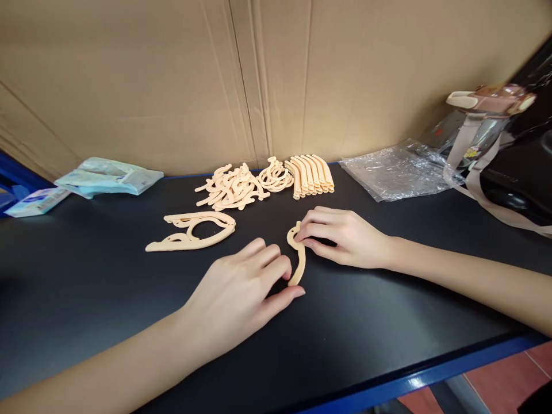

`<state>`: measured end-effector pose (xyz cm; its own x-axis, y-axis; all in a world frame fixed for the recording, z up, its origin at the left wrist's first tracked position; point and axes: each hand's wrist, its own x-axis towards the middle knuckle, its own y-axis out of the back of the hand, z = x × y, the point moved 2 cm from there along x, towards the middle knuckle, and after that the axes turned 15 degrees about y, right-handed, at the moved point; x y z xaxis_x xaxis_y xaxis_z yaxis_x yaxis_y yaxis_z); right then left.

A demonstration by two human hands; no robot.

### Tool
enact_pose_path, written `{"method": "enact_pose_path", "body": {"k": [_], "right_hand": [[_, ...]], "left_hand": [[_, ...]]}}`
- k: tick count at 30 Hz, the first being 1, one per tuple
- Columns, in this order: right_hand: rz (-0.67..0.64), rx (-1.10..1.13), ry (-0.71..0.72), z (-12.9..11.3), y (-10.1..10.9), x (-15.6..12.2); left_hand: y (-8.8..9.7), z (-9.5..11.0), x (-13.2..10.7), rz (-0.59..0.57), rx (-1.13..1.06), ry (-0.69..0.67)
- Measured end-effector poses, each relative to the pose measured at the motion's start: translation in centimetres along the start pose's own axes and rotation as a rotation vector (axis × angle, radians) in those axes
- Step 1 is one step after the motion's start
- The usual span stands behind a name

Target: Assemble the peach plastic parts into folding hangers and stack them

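A curved peach plastic piece (298,259) lies on the black table (107,299) between my two hands. My left hand (241,293) pinches its lower end between thumb and fingers. My right hand (345,236) presses fingertips on its upper hooked end, fingers close together. To the left lies an assembled peach hanger-shaped part (192,232). Behind it sit a loose heap of peach pieces (230,188), a cluster of hook pieces (276,175) and a neat row of curved bars (311,174).
A cardboard wall (259,75) backs the table. Blue tissue packs (107,175) lie at the far left. Crumpled clear plastic (388,172) and a bottle with a strap (483,126) sit at the right. The table's blue front edge (431,374) runs along the lower right.
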<state>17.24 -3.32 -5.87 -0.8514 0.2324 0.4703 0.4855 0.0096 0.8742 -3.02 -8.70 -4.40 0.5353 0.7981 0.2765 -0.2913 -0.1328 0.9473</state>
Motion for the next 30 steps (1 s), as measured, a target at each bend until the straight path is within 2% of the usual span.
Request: {"method": "enact_pose_path", "body": {"k": [3,7,11,15,23,27,30], "right_hand": [[-0.012,-0.006,0.008,0.0,-0.1,-0.1],[-0.017,-0.02,0.01,0.0,-0.2,-0.1],[-0.014,-0.016,0.008,0.0,-0.2,0.0],[-0.011,-0.007,0.007,0.0,-0.2,0.0],[-0.018,-0.019,0.018,0.1,-0.2,-0.1],[-0.018,-0.023,0.016,0.0,-0.1,-0.1],[-0.019,-0.024,0.013,0.0,-0.1,0.0]], "left_hand": [[0.9,-1.4,1.0,0.031,0.04,0.094],[2.4,-5.3,3.0,0.115,0.223,0.453],[2.9,-8.8,5.1,0.049,0.308,0.657],[2.9,-10.1,6.8,-0.042,0.313,0.813],[2.6,-10.0,8.9,-0.073,0.365,0.827],[3.6,-9.3,8.2,-0.036,0.365,0.796],[4.4,-7.8,7.1,0.01,0.34,0.746]]}}
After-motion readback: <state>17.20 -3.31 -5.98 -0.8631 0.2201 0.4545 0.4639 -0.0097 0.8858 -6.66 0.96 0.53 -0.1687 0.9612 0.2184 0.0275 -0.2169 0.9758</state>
